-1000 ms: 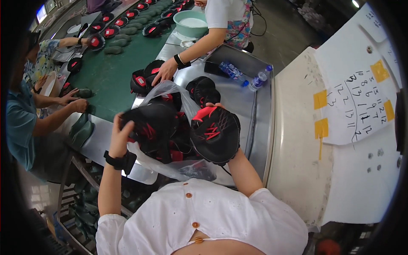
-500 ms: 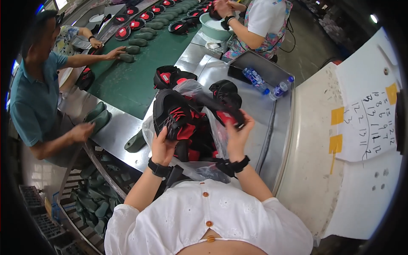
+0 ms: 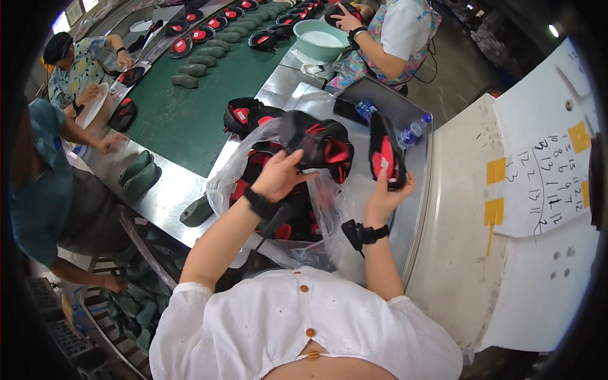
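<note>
In my left hand (image 3: 277,176) is a black and red shoe upper (image 3: 305,134), blurred by motion, gripped at its near edge above the bag. My right hand (image 3: 389,197) pinches the lower end of a second upper (image 3: 384,154), held upright to the right of the bag with its red inside facing me. Between and below my hands, a clear plastic bag (image 3: 223,176) stands open, filled with more black and red uppers (image 3: 292,212). Another dark upper sits behind the one in my left hand, partly hidden by it.
Beyond the bag, more uppers (image 3: 244,115) lie on the metal table. Bottles (image 3: 415,130) stand at the far right in the tray. Green shoe lasts (image 3: 140,172) lie at the left, others fill a rack (image 3: 136,297). A green conveyor (image 3: 171,120) runs away; co-workers stand around it.
My left hand has carried its upper rightward across the bag, uncovering the uppers inside. My right hand has moved right with the other upper, now upright. The left co-worker's hand has dropped to the rack.
</note>
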Demonstrator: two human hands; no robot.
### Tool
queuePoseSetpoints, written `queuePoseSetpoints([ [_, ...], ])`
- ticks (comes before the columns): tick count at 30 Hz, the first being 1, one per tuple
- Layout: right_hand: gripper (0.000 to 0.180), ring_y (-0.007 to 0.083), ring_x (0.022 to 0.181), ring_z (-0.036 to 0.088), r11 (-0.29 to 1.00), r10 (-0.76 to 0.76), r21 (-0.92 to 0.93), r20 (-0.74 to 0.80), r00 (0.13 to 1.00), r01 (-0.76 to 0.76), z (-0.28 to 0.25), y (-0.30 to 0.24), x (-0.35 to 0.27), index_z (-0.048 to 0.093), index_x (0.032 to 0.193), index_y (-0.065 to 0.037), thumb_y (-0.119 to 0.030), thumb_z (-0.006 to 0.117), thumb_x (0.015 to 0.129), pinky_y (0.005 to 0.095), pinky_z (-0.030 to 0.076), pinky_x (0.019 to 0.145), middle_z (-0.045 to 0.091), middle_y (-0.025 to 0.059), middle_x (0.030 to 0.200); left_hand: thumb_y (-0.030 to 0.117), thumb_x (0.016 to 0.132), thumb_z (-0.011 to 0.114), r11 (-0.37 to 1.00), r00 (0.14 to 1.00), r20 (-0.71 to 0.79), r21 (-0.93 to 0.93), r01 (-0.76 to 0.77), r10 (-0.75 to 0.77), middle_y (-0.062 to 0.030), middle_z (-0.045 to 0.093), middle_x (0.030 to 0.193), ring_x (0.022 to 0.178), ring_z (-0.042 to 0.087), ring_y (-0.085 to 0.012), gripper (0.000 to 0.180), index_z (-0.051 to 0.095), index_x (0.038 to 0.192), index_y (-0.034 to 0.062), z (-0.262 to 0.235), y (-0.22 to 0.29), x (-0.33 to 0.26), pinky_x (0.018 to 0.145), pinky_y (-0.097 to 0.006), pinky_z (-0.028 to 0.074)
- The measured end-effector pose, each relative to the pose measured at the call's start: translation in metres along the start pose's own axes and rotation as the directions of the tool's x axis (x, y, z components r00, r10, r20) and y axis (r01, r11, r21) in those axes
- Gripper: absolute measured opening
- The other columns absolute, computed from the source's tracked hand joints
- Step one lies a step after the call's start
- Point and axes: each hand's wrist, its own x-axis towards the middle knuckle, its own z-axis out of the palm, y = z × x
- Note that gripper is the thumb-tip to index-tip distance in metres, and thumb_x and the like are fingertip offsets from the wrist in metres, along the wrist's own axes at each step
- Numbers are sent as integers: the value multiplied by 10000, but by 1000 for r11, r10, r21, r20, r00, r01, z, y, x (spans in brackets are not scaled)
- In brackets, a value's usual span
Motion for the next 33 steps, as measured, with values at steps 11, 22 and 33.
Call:
queuePoseSetpoints([
  [11, 630, 340, 1065, 470, 914, -246, 76, 885, 395, 400, 11, -4, -81, 480, 1135, -66, -240, 783, 611, 426, 382, 918, 505, 127, 1110, 67, 785, 588, 845, 914, -215, 494, -203, 345, -67, 630, 921, 844, 618, -171, 334, 530, 1105, -10, -23, -35, -90, 754, -289, 489],
  [22, 1166, 499, 1235, 238, 540, 431, -522, 845, 315, 660, 163, 77, -110, 148, 1411, -160, -474, 811, 504, 617, 311, 920, 172, 282, 1403, 23, 823, 546, 812, 601, -547, 351, -466, 582, -102, 557, 1143, 1026, 556, -206, 408, 442, 1215, -22, -95, 22, -201, 920, -323, 418],
  [33, 500, 320, 992, 516, 890, 94, -327, 813, 575, 317, 112, 76, -48, 549, 1116, -104, -5, 631, 632, 362, 430, 870, 491, 138, 1027, -19, 833, 473, 331, 287, -254, 906, -263, 924, -138, 355, 1341, 1156, 413, -186, 682, 142, 1424, 63, -58, 25, -199, 1015, -296, 268],
])
